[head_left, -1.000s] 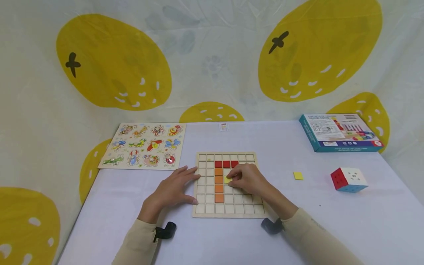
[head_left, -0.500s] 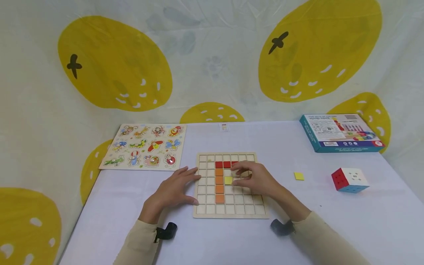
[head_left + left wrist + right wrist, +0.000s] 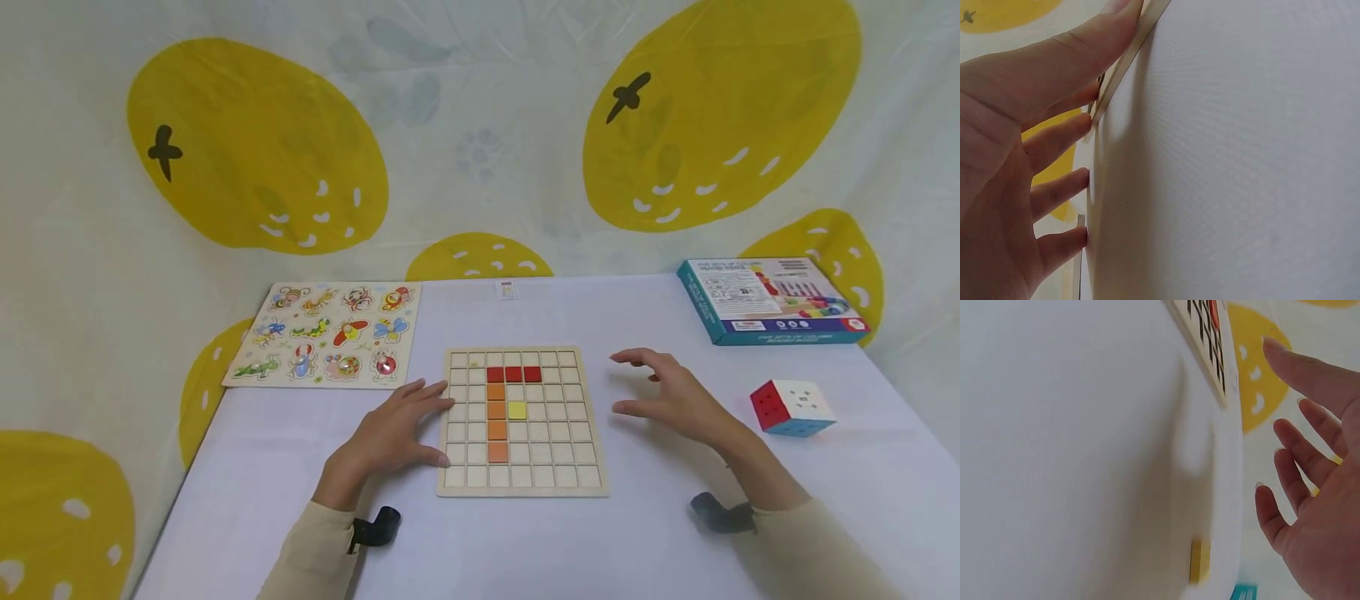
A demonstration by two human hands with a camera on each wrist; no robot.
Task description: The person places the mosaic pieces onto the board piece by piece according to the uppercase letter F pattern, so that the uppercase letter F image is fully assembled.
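A square wooden grid board (image 3: 564,453) lies flat on the table. In it sit a row of three red tiles (image 3: 513,374), a column of several orange tiles (image 3: 497,430) below the row's left end, and one yellow tile (image 3: 517,410) beside the column. With thumb and fingertips spread, my left hand (image 3: 393,429) rests at the board's left edge. To the right of the board, my right hand (image 3: 675,396) hovers over the table, holding nothing, thumb and fingers apart. A second yellow tile (image 3: 1199,561) lies below it, hidden by the hand in the head view.
An insect picture puzzle (image 3: 322,335) lies at the back left. A small printed card (image 3: 507,289) is at the far edge. At the right stand a teal-sided box (image 3: 776,302) and a puzzle cube (image 3: 792,407).
My right hand has let go of the yellow tile, leaving it in the grid, and moved right, off the board to the loose yellow tile. My left hand stays put.
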